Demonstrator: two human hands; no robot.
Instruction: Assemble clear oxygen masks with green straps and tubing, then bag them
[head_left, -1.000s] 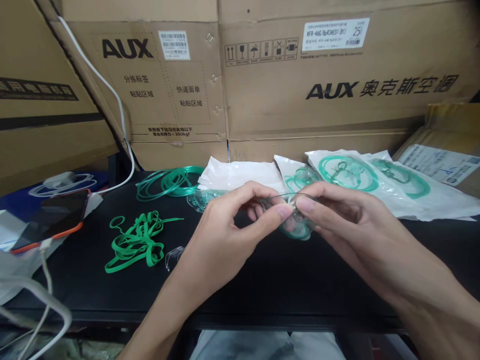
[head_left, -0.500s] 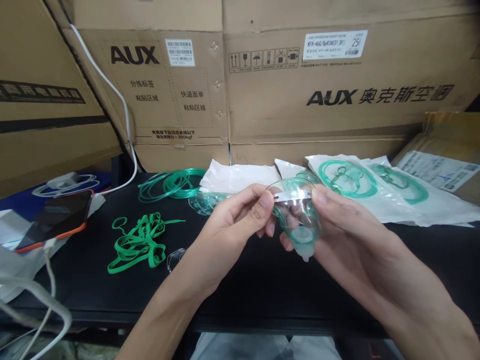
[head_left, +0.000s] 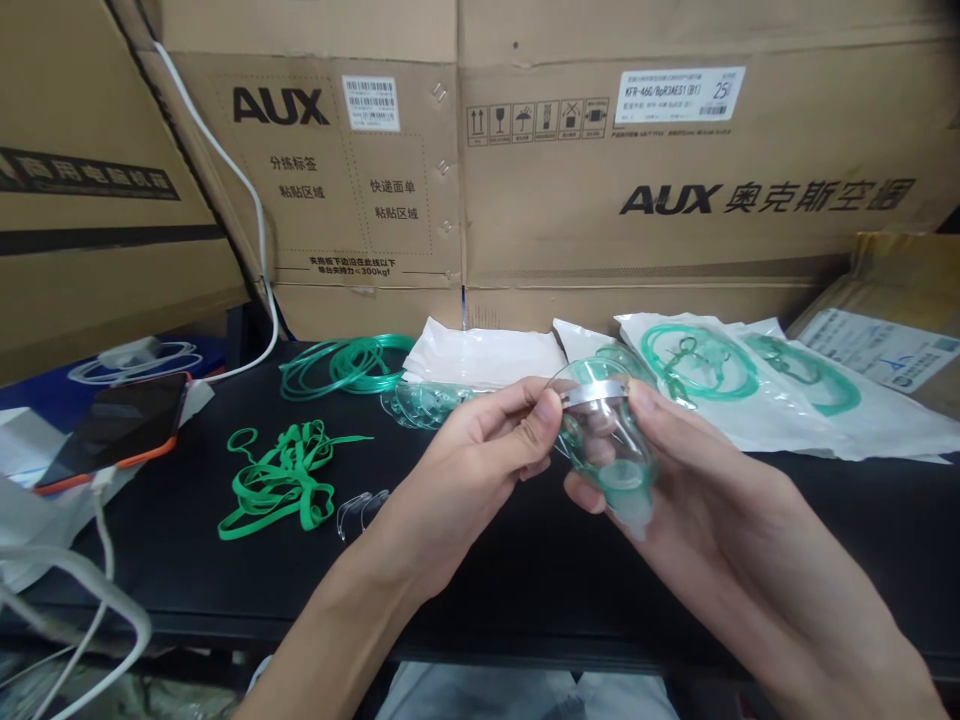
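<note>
A clear, green-tinted oxygen mask [head_left: 616, 435] is held up over the front of the black table, its whitish connector end pointing down. Across its upper part lies a shiny metal nose strip [head_left: 595, 393], bowed into a slight arc. My left hand [head_left: 499, 430] is closed, thumb and finger pinching the strip's left end. With its thumb at the strip's right end, my right hand [head_left: 690, 460] is closed around the mask, some fingers showing through the clear plastic. More clear masks [head_left: 424, 405] lie behind my left hand.
Green elastic straps [head_left: 281, 480] lie bunched at left, near thin clear pieces [head_left: 360, 512]. Coiled green tubing [head_left: 341, 365], a white packet [head_left: 487, 355] and bagged mask sets [head_left: 705, 365] line the back against cardboard [head_left: 540, 240]. A phone [head_left: 120, 425] and white cables are at far left.
The mask and both hands have shifted slightly right and down in view. The metal strip, nearly straight before, is now more bowed, and the mask is tilted more.
</note>
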